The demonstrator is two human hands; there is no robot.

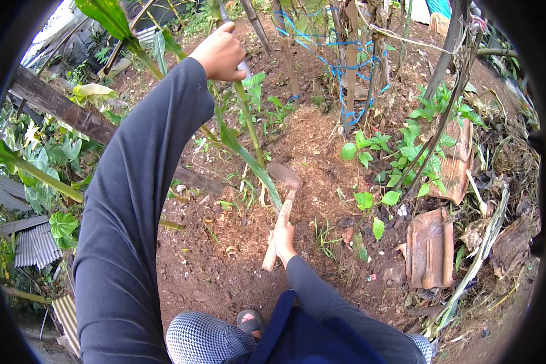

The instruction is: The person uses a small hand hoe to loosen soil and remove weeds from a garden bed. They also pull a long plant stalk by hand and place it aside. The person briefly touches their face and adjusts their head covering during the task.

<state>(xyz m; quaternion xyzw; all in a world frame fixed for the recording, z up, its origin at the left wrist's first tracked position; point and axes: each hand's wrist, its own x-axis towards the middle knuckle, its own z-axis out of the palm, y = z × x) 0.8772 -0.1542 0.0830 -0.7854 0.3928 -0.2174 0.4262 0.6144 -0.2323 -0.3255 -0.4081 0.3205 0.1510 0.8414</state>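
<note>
My left hand [220, 52], at the top centre, is closed around a green plant stalk [216, 13]; a grey pole-like piece passes right behind it. Below it a second green stem [250, 118] runs down to the soil. My right hand [284, 239] grips the wooden handle [270, 252] of a short hand tool, whose flat metal blade [284, 175] rests at the soil near the stem's base. A long green leaf [259, 173] hangs down to the tool's handle. The blade's edge is partly hidden by soil.
Brown soil with wood shavings [318, 159] lies ahead. Blue string [346, 68] winds around upright sticks at the back. Clay roof tiles [430, 248] and a dry stalk [477, 259] lie at the right, near low leafy plants [409, 145]. A bamboo pole [63, 104] slants at the left.
</note>
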